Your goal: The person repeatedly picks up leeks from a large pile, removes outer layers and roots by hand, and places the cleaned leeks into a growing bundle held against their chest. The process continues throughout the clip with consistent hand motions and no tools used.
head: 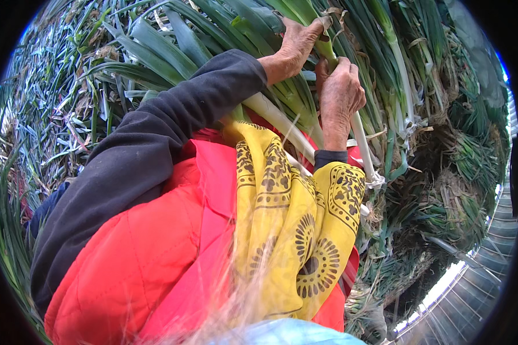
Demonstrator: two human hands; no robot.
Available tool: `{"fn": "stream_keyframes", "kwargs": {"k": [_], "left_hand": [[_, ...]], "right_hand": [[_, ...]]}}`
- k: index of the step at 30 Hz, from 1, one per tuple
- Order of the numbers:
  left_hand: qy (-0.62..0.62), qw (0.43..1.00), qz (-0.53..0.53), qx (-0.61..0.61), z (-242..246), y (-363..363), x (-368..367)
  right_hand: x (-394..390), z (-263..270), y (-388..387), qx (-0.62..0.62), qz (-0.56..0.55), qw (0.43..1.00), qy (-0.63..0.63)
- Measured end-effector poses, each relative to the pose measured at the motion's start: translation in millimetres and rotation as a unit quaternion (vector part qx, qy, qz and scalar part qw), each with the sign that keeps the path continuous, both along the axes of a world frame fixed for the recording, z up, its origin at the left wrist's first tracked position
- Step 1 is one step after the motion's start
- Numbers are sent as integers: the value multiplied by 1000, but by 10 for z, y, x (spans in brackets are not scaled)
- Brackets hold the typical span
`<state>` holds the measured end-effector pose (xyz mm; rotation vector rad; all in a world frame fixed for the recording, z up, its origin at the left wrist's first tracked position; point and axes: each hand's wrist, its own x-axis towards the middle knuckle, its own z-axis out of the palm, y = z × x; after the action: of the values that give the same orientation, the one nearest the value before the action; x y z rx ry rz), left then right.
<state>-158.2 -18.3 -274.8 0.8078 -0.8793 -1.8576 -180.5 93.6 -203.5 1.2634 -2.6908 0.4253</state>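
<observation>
My left hand is at the top centre, its thumb and fingers closed on the green upper part of a large green onion or leek. Just below and to the right, my right hand is closed round the same stalk where the leaves meet the shaft. From under the right hand the white shaft runs down to its pale root end. Beneath my wrists lie more long stalks with white shafts, across my lap; their leaves fan out to the upper left. Peeling dry leaf skin hangs near the left fingertips.
A large heap of green leaves spreads over the left. More stalks lie at upper right, with rooted bundles piled beyond. My yellow patterned scarf hangs below my hands. A metal pipe and ribbed sheeting are at lower right.
</observation>
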Motion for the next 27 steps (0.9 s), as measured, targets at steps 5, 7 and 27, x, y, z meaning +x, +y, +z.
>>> {"fn": "stream_keyframes", "kwargs": {"k": [5,7,27], "left_hand": [[-16,1000,-11,-20,8,20,42],[-21,1000,19,-8,35,41,59],[54,998,-30,-30,32,26,148]], "right_hand": [[42,43,-41,51,-14,999,-2],[50,34,-44,48,2,999,10],[-328,-44,160,-67,107,989,-77]]}}
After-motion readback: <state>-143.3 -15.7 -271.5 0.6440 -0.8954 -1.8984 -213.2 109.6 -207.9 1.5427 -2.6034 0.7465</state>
